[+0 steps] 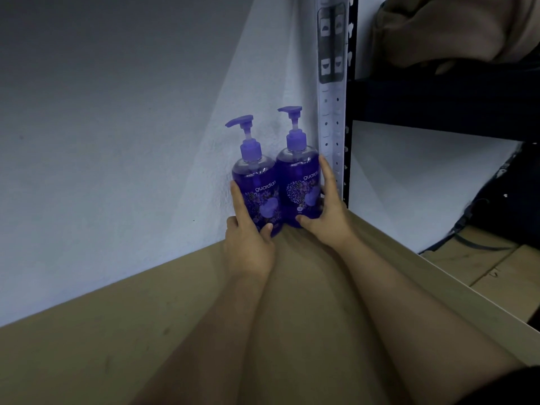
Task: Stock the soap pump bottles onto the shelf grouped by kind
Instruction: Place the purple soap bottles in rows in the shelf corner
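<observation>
Both bare forearms reached forward over the brown shelf board toward its far right corner, where the white wall met the perforated white upright. At that corner two purple pump bottles stood upright, side by side and touching. The left hand cupped the left bottle low on its body, fingers along its left flank and thumb pressed near its base. The right hand gripped the right bottle the same way, fingers up its right side next to the upright, thumb at its foot. Both labels read "guardian" (the right one partly hidden by fingers), and both pump spouts pointed left. Beyond the board's right edge stood a black shelf frame with beige cloth on top.
</observation>
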